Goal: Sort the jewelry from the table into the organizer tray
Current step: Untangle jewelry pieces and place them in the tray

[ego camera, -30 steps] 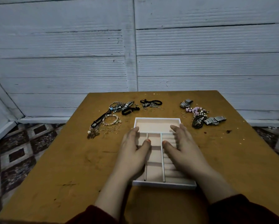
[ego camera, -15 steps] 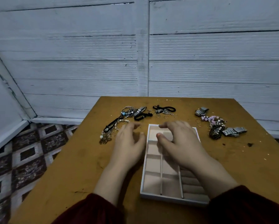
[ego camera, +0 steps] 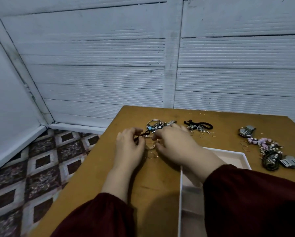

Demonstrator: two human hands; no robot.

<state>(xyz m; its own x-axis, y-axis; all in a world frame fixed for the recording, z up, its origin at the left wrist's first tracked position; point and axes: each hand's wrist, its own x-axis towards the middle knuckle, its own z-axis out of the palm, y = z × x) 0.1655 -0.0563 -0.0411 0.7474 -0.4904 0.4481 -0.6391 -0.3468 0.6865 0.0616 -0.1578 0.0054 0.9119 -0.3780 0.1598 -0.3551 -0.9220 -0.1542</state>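
My left hand (ego camera: 128, 148) is at the left jewelry pile and pinches a black cord bracelet (ego camera: 144, 133) between thumb and fingers. My right hand (ego camera: 176, 145) reaches across beside it, its fingers curled down onto a pale beaded bracelet (ego camera: 150, 147) with thin gold rings (ego camera: 152, 155) around it. Just beyond the hands lie silver bangles with a blue bead (ego camera: 151, 126). The white organizer tray (ego camera: 228, 152) sits to the right, largely hidden under my right forearm and sleeve.
A black braided cord (ego camera: 198, 124) with chains and gold rings (ego camera: 206, 135) lies at the table's far middle. At the right are a watch band (ego camera: 246, 131), pink beads (ego camera: 261, 141), a dark beaded bundle (ego camera: 270, 159) and a metal strap (ego camera: 293, 161). The table's left edge drops to patterned floor (ego camera: 40, 159).
Both hands left the tray and moved forward and left to the left jewelry pile. They went from lying flat to curled on pieces. The view turned left.
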